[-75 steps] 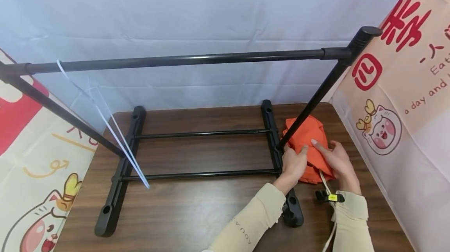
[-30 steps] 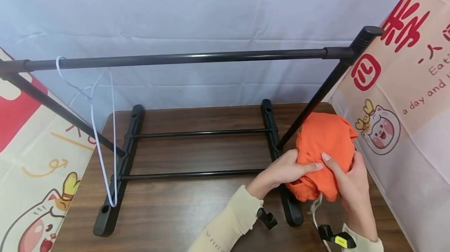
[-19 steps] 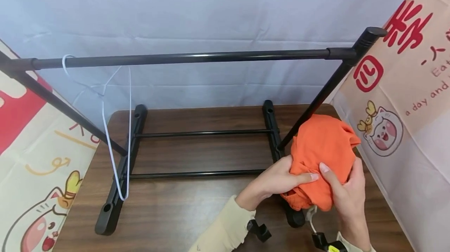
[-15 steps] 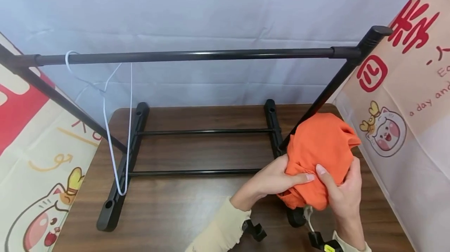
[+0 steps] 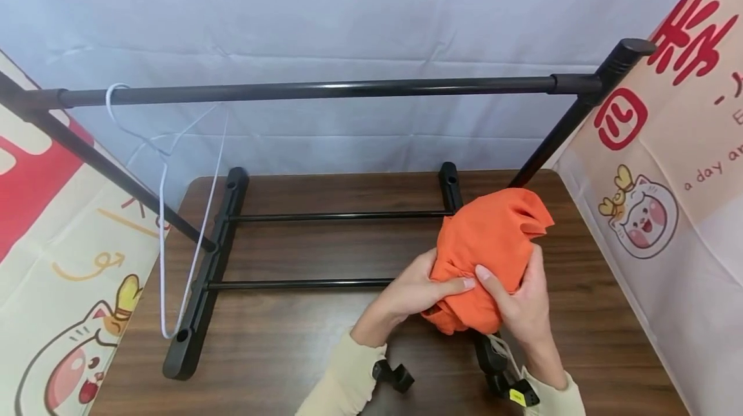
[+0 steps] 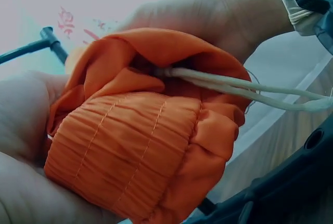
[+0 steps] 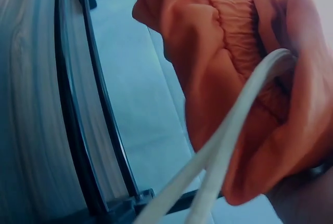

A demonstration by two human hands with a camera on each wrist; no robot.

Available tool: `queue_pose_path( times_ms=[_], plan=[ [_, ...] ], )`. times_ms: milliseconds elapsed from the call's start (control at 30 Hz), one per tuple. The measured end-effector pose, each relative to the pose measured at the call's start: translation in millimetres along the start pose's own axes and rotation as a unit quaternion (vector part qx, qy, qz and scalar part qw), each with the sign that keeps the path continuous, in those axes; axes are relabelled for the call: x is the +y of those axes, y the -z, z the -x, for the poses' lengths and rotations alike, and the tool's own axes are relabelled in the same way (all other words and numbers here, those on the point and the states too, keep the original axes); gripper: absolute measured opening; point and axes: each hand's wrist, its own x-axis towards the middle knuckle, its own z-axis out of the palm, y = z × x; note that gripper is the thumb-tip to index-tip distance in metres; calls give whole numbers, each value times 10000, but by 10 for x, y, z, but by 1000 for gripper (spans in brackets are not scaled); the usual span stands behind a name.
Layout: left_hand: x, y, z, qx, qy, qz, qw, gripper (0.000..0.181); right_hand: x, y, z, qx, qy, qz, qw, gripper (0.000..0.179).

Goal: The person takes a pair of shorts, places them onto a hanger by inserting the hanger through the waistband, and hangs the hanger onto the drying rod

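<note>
Cord [image 7: 227, 135] partly inside orange cloth [image 5: 487, 242], seemingly

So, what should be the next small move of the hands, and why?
Perhaps the left hand and right hand should gently spread the orange cloth at its gathered, stitched band: both hands grip it, it is bunched up with a white cord coming out, and the thin white hanger on the black round bar hangs bare.
</note>
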Motion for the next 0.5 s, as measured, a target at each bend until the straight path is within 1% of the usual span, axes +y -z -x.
queue_pose_path(
  times_ms=[67,133,200,300,433,467,500],
  plan=[
    [-20,43,57,135,32,34,9999,38,1,-42,-1,-294,-143,256,9991,65],
    [-32,90,119,232,1,57,9997,38,3,-76,-5,-651,-276,574,9958,67],
    [-39,146,176,329,-65,32,9994,38,3,-101,-18,-1018,-357,922,9899,69],
    [-53,247,250,496,-159,5,9986,39,-2,-132,-56,-1534,-434,1360,9778,72],
    [-78,392,330,817,-120,-75,9966,45,-7,-173,-116,-2003,-272,1816,9624,77],
    [-86,429,350,906,-97,-90,9958,47,-1,-186,-125,-2061,-199,1894,9598,80],
    [-93,465,371,976,-72,-104,9951,48,5,-202,-133,-2090,-104,1893,9594,84]
  ],
)
